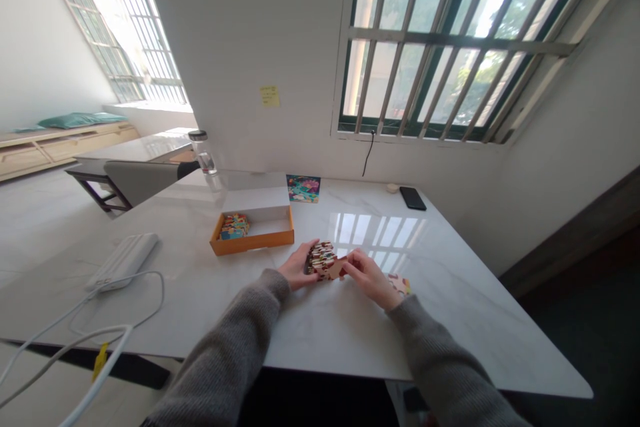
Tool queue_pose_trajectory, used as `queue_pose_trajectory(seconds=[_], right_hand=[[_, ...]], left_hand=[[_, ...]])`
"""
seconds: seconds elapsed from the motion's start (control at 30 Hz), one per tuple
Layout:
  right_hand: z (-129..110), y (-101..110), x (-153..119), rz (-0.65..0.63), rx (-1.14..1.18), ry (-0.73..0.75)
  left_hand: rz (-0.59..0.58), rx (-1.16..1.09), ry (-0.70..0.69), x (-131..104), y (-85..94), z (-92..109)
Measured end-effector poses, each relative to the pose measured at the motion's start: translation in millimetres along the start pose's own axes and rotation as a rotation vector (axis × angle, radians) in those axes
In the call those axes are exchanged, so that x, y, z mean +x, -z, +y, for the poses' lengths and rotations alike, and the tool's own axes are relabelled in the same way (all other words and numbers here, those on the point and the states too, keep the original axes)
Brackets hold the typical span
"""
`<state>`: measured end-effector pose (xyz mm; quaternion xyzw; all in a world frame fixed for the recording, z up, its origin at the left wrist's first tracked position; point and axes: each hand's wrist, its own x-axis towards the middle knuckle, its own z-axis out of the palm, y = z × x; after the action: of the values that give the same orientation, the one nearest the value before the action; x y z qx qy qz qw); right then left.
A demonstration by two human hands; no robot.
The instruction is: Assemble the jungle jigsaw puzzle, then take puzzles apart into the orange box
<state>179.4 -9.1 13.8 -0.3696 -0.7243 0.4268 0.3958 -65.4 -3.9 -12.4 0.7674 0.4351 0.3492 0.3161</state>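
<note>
My left hand [301, 265] is closed round a stack of jigsaw puzzle pieces [323, 255], just above the table or resting on it; I cannot tell which. At the stack's right end, my right hand [369, 275] pinches one puzzle piece [339, 268] between thumb and fingers. Partly hidden behind my right wrist, a few joined or overlapping pale puzzle pieces [399, 283] lie on the table. An orange box [255, 241] stands open beyond my left hand, with more puzzle pieces [234, 225] heaped in its left part.
A colourful picture card [303, 189] leans near the wall. A black phone [413, 198] lies at the back right, and a clear bottle [203, 152] stands at the back left. The white power strip [124, 260] and its cables occupy the left side of the marbled table [320, 333].
</note>
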Motion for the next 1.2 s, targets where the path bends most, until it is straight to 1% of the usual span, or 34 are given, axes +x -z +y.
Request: queue_pose_trajectory(seconds=[0.17, 0.23, 0.3, 0.4, 0.47, 0.6, 0.7, 0.83, 1.03, 1.2], right_hand=[[-1.0, -4.5, -0.9, -0.040, 0.160, -0.048], [1.8, -7.6, -1.1, -0.048, 0.122, -0.045], [6.2, -10.6, -1.7, -0.033, -0.011, -0.040], [12.6, -13.4, -4.2, 0.025, -0.322, -0.010], [13.8, -14.5, -6.8, 0.041, -0.535, 0.002], [4.4, -18.2, -12.4, 0.048, -0.919, -0.019], [-7.8, -24.4, -15.6, 0.021, -1.101, -0.009], [-16.8, -31.2, -17.3, -0.011, -1.146, -0.018], [-13.4, -26.5, -16.5, 0.068, -1.147, -0.093], [-15.4, -31.8, -15.6, -0.012, -1.157, -0.054]], left_hand=[[-0.001, 0.018, -0.007, -0.5, 0.0, -0.2], [-0.004, 0.023, -0.018, -0.6, -0.1, -1.3], [-0.003, 0.024, -0.036, -0.5, -0.2, -2.9], [0.000, 0.026, -0.067, 0.0, -0.4, -5.8], [0.001, 0.026, -0.075, 0.5, -0.4, -7.2], [-0.002, 0.079, -0.041, 1.2, -1.8, -5.5], [0.036, 0.161, -0.014, 0.7, -5.0, -0.3], [0.051, 0.187, -0.005, -0.5, -7.4, 5.0], [0.035, 0.189, 0.008, 0.4, -5.9, 3.4], [0.012, 0.291, 0.013, 1.4, -9.4, 3.4]])
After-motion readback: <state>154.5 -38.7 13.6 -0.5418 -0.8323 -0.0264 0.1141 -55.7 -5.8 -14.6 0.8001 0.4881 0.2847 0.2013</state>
